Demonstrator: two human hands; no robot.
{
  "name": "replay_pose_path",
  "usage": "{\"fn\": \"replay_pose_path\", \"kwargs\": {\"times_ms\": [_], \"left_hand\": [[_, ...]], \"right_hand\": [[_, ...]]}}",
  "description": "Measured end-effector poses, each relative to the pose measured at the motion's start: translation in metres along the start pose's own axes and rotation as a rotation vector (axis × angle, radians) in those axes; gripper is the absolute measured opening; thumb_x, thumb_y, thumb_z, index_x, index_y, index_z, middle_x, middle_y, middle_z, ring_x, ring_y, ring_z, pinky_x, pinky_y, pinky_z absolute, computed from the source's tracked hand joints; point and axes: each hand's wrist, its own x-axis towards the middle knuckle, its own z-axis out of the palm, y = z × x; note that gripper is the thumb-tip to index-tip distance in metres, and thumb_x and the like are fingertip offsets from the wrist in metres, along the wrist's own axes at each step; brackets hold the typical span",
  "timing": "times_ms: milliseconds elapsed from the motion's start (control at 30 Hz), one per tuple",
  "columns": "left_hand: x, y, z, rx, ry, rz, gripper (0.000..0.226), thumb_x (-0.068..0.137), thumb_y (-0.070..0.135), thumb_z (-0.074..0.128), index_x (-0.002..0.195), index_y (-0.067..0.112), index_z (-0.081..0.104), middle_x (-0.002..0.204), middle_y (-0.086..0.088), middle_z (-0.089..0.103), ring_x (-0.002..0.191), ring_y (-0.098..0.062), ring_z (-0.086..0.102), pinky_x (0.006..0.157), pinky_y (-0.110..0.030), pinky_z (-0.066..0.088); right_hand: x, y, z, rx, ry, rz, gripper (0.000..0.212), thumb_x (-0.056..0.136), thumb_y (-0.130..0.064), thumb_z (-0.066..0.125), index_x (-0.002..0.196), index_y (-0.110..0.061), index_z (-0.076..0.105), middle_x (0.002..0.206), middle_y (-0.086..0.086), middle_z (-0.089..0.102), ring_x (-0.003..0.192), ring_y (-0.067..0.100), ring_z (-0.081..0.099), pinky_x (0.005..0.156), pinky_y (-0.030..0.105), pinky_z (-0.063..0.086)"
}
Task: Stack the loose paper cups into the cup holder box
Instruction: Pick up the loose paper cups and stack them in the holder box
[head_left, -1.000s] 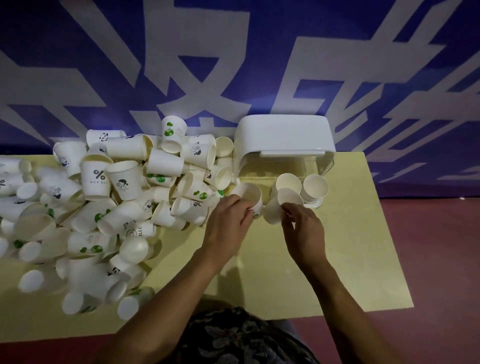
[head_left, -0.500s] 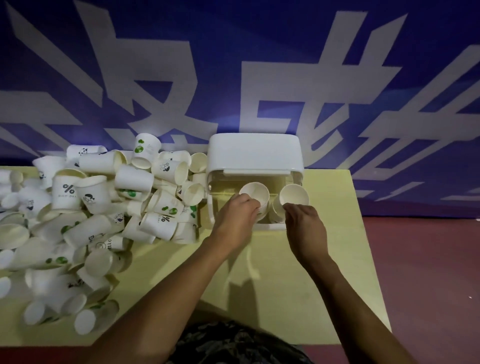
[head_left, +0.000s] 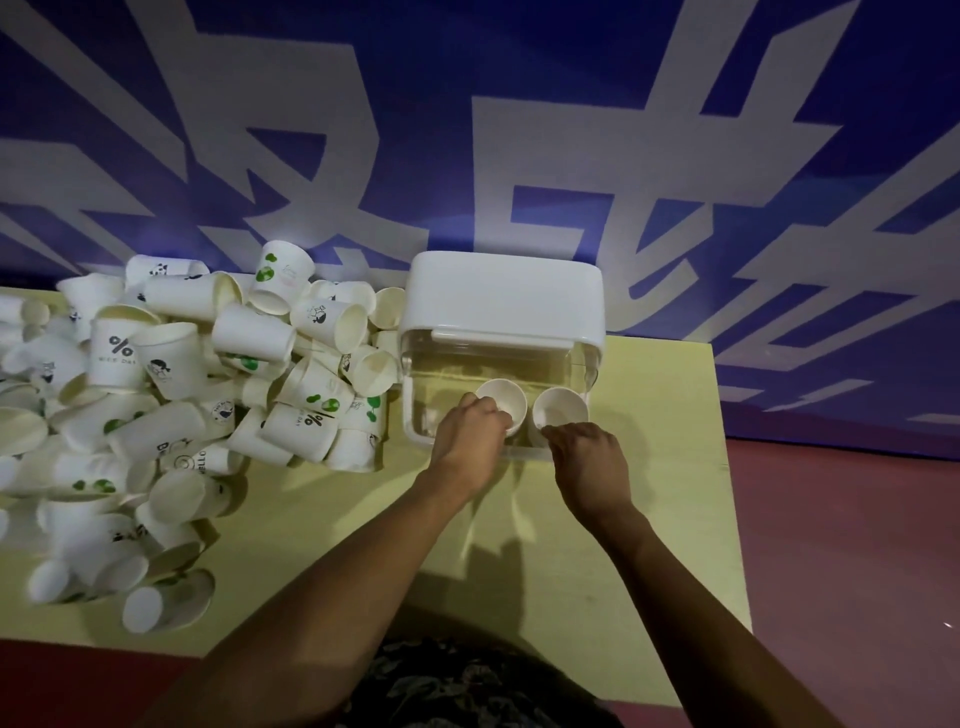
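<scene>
The cup holder box (head_left: 501, 296) has a white lid and clear walls and stands at the back of the yellow table (head_left: 660, 519). Two white paper cups lie inside it, mouths toward me. My left hand (head_left: 470, 439) grips the left cup (head_left: 506, 400) by its near rim. My right hand (head_left: 587, 462) pinches the near rim of the right cup (head_left: 563, 408). A big heap of loose paper cups (head_left: 171, 405) covers the table's left half.
A blue wall with large white characters (head_left: 519, 156) rises right behind the table. Reddish floor (head_left: 857, 571) lies to the right of the table edge. Bare yellow tabletop shows in front of the box between my forearms.
Both hands carried their cups from the table in front of the box into the box opening. The camera view shifted right and slightly closer.
</scene>
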Motion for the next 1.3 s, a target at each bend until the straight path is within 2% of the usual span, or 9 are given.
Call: {"fn": "replay_pose_path", "kwargs": {"times_ms": [133, 267, 467, 733, 800, 900, 1000, 1167, 1300], "left_hand": [[-0.008, -0.007, -0.003, -0.180, 0.075, 0.027, 0.028, 0.092, 0.016, 0.053, 0.117, 0.018, 0.066, 0.118, 0.001, 0.058, 0.112, -0.019, 0.045, 0.091, -0.034, 0.046], [-0.032, -0.032, -0.012, -0.277, 0.228, -0.067, 0.021, 0.092, 0.021, 0.053, 0.106, 0.021, 0.068, 0.107, 0.006, 0.061, 0.100, -0.014, 0.053, 0.077, -0.031, 0.049], [-0.077, -0.114, -0.018, -0.275, 0.328, -0.328, 0.016, 0.086, 0.018, 0.060, 0.100, 0.019, 0.067, 0.100, 0.001, 0.064, 0.093, -0.020, 0.058, 0.073, -0.032, 0.048], [-0.111, -0.206, -0.018, -0.487, 0.445, -0.681, 0.039, 0.080, 0.013, 0.069, 0.116, 0.008, 0.057, 0.116, -0.014, 0.058, 0.104, -0.030, 0.055, 0.085, -0.039, 0.048], [-0.111, -0.218, -0.015, -0.735, 0.366, -0.845, 0.034, 0.080, 0.018, 0.069, 0.109, 0.008, 0.052, 0.108, -0.014, 0.060, 0.098, -0.033, 0.059, 0.081, -0.039, 0.051], [-0.106, -0.224, -0.022, -1.603, 0.088, -1.219, 0.039, 0.088, 0.027, 0.064, 0.115, 0.008, 0.045, 0.116, -0.018, 0.054, 0.104, -0.036, 0.057, 0.086, -0.044, 0.053], [-0.102, -0.233, -0.025, -2.232, -0.090, -1.338, 0.049, 0.097, 0.035, 0.052, 0.125, -0.002, 0.037, 0.122, -0.030, 0.048, 0.110, -0.043, 0.054, 0.094, -0.050, 0.050], [-0.088, -0.251, -0.016, -2.551, -0.055, -1.429, 0.047, 0.099, 0.041, 0.043, 0.131, 0.009, 0.030, 0.132, -0.030, 0.044, 0.115, -0.041, 0.053, 0.100, -0.049, 0.046], [-0.084, -0.261, -0.012, -2.494, -0.045, -1.469, 0.050, 0.096, 0.034, 0.053, 0.128, -0.002, 0.041, 0.128, -0.021, 0.052, 0.116, -0.029, 0.054, 0.092, -0.037, 0.051]], "right_hand": [[-0.001, -0.007, 0.001, -0.012, 0.057, 0.033, 0.026, 0.081, -0.008, 0.064, 0.104, -0.019, 0.071, 0.093, 0.002, 0.071, 0.087, 0.030, 0.063, 0.071, 0.036, 0.047], [-0.001, -0.035, -0.010, 0.152, 0.185, -0.009, 0.023, 0.082, -0.008, 0.065, 0.105, -0.014, 0.067, 0.096, 0.004, 0.066, 0.089, 0.029, 0.056, 0.070, 0.035, 0.047], [0.007, -0.107, 0.016, 0.448, -0.030, -0.100, 0.019, 0.088, -0.011, 0.058, 0.103, -0.015, 0.070, 0.095, 0.002, 0.071, 0.080, 0.020, 0.064, 0.067, 0.032, 0.051], [0.005, -0.195, 0.077, 0.967, -0.481, 0.574, 0.017, 0.087, -0.009, 0.057, 0.099, -0.014, 0.069, 0.085, 0.005, 0.071, 0.075, 0.017, 0.064, 0.067, 0.028, 0.052], [0.007, -0.212, 0.086, 1.233, -0.516, 0.807, 0.017, 0.087, -0.003, 0.057, 0.101, -0.006, 0.065, 0.081, 0.009, 0.067, 0.070, 0.017, 0.059, 0.063, 0.026, 0.051], [0.014, -0.231, 0.098, 1.531, -0.523, 1.016, 0.009, 0.086, 0.000, 0.055, 0.094, 0.001, 0.061, 0.081, 0.012, 0.058, 0.070, 0.017, 0.054, 0.067, 0.027, 0.050], [0.023, -0.243, 0.103, 1.795, -0.427, 1.172, 0.014, 0.092, 0.002, 0.049, 0.094, -0.001, 0.062, 0.087, 0.012, 0.060, 0.081, 0.021, 0.054, 0.076, 0.030, 0.046], [0.037, -0.244, 0.113, 1.861, -0.264, 1.273, 0.015, 0.099, -0.004, 0.040, 0.098, -0.006, 0.055, 0.115, 0.010, 0.058, 0.097, 0.019, 0.057, 0.088, 0.033, 0.043], [0.045, -0.244, 0.110, 1.901, -0.141, 1.386, 0.011, 0.097, -0.007, 0.048, 0.097, -0.008, 0.059, 0.099, 0.006, 0.059, 0.090, 0.016, 0.059, 0.076, 0.029, 0.047]]}}
